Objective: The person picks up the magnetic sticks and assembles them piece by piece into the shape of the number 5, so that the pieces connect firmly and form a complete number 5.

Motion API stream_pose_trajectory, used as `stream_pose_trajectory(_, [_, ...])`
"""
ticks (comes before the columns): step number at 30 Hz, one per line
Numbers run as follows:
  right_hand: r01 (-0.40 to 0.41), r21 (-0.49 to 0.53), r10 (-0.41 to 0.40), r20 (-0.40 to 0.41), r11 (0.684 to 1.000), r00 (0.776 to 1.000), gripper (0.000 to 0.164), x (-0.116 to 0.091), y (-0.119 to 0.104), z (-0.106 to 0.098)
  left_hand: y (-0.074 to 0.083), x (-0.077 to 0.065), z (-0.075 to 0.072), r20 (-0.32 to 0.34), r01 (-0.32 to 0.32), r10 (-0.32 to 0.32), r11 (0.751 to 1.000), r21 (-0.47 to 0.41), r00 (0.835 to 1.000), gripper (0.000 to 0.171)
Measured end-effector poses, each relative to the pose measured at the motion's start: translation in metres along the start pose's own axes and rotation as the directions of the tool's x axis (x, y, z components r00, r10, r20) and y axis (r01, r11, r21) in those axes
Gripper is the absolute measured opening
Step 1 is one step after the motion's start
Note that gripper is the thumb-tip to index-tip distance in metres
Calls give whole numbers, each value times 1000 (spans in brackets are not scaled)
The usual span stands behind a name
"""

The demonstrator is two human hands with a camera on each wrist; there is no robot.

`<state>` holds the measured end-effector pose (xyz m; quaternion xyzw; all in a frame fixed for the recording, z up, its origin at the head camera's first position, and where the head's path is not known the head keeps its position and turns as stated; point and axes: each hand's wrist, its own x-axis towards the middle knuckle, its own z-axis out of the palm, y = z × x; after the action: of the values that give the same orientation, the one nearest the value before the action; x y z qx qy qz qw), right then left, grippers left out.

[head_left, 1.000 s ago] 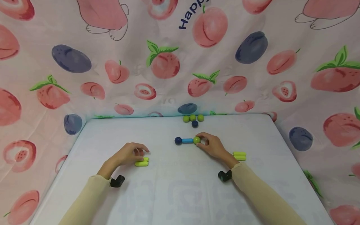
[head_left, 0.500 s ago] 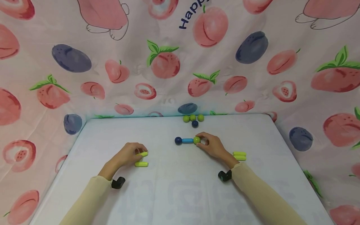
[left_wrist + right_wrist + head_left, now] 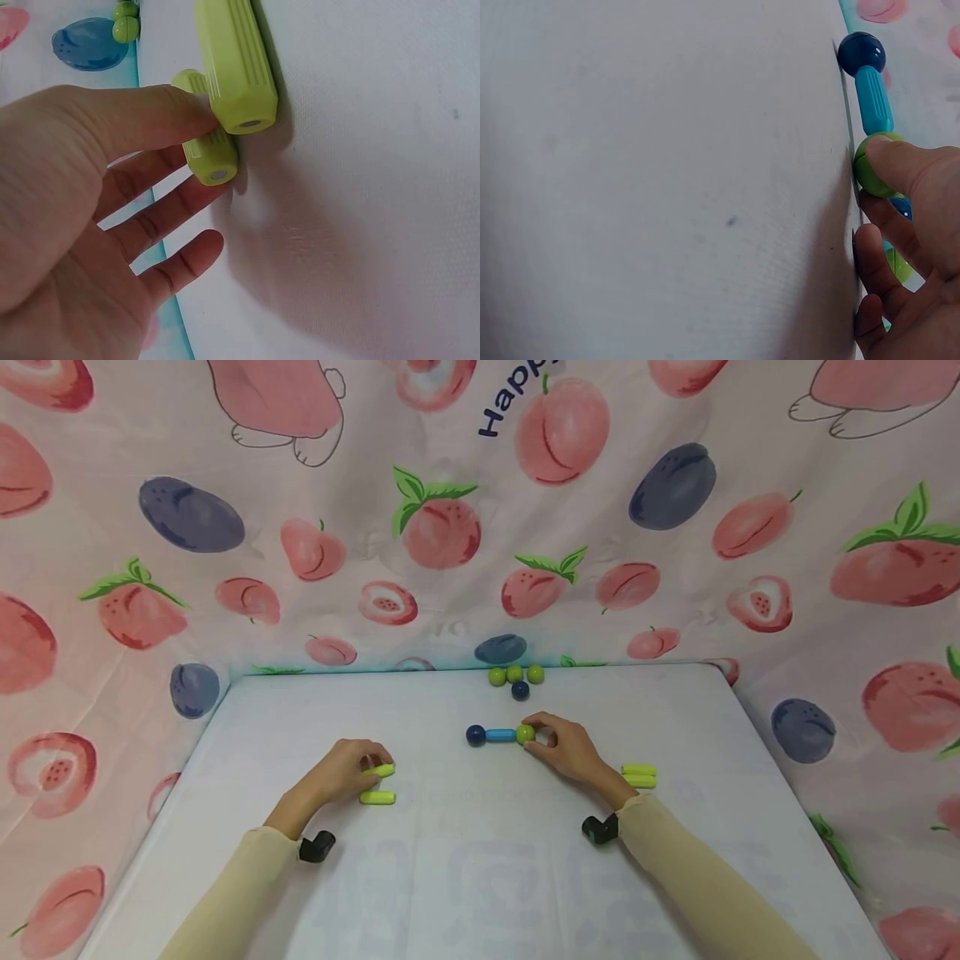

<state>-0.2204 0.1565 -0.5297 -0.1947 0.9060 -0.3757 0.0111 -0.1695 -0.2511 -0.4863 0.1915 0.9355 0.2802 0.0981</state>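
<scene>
Between thumb and fingers, my left hand [image 3: 333,774] pinches a yellow-green magnetic rod [image 3: 213,160] at the left of the table. A second yellow-green rod [image 3: 377,797] lies just nearer to me, apart from the held one in the head view. My right hand [image 3: 573,752] holds a green ball [image 3: 525,734] by thumb and fingers near the middle. That ball sits at the right end of a light blue rod [image 3: 500,736], whose left end meets a dark blue ball [image 3: 476,736]. Both wrists carry small black cameras.
Several loose balls stand near the table's far edge: green balls [image 3: 513,674] in a row and a dark blue ball [image 3: 520,691] in front. Two yellow-green rods [image 3: 639,776] lie side by side beyond my right wrist. A fruit-print cloth [image 3: 450,610] hangs behind the white table [image 3: 480,877].
My left hand has closed its fingers on the farther yellow-green rod and moved it slightly away from its neighbour. The right hand keeps its hold on the green ball and has not moved.
</scene>
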Motion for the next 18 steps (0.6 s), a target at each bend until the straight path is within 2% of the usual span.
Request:
stream_pose_trajectory(11, [29,0,-29,-12,1000,1000,35,-1,-2,-2,1,-2,-2,-35,-4,4,1000,16,999,21])
stream_pose_trajectory(18, [25,-11,-26,-6,1000,1000,34,-1,-2,-2,5,-3,-5,-50,-32,29,997,-63,998,21])
